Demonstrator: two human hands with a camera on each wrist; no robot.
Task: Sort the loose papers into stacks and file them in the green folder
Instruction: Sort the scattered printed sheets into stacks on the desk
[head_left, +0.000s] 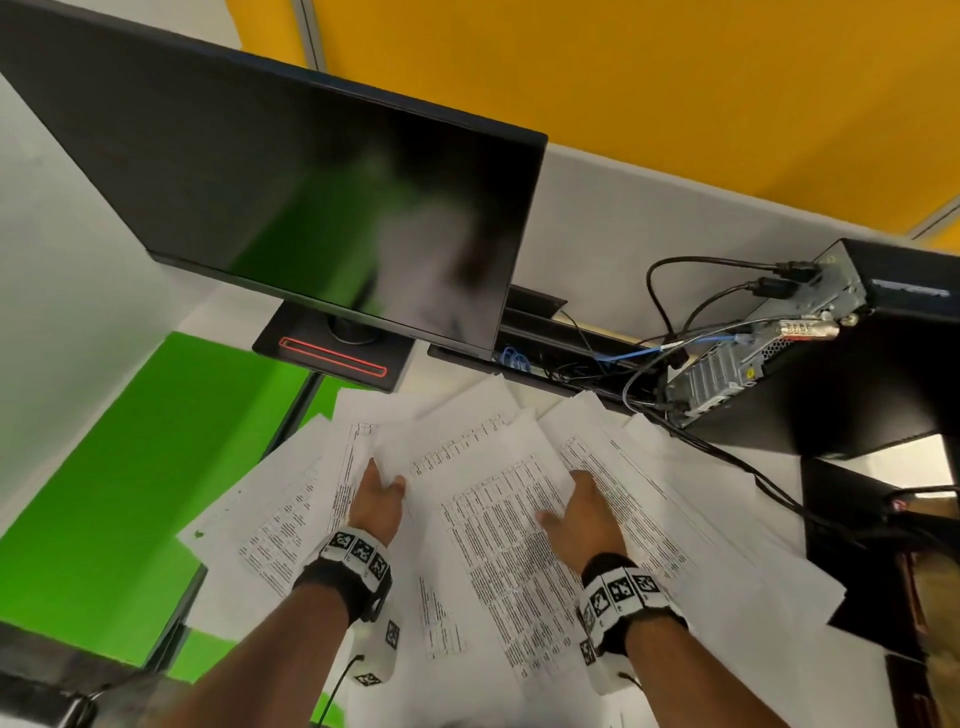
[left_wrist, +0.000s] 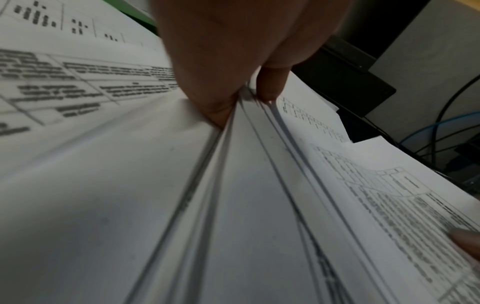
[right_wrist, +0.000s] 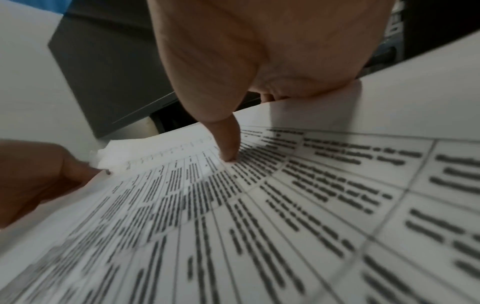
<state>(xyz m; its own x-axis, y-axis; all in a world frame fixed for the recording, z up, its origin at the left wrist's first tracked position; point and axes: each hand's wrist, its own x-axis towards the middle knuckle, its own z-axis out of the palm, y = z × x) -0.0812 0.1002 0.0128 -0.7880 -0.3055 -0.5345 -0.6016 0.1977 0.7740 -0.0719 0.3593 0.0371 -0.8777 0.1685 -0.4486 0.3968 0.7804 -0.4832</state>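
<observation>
Loose printed papers (head_left: 291, 514) lie fanned across the white desk. Both hands hold one bundle of sheets (head_left: 498, 509) in the middle of the spread. My left hand (head_left: 387, 486) pinches the bundle's left edge, thumb (left_wrist: 270, 86) on one side and fingers (left_wrist: 215, 102) on the other, with several sheet edges (left_wrist: 259, 185) showing. My right hand (head_left: 563, 504) grips the right edge: its thumb (right_wrist: 226, 144) presses on the top printed table sheet (right_wrist: 259, 205), and its fingers are hidden under the paper. The green folder (head_left: 130, 467) lies open and flat to the left, partly under the papers.
A dark monitor (head_left: 291, 171) on a black base (head_left: 332, 353) stands right behind the papers. A small black computer (head_left: 779, 353) with several cables (head_left: 670, 306) sits at the back right. Black items (head_left: 857, 519) crowd the right edge. A yellow partition (head_left: 675, 78) closes the back.
</observation>
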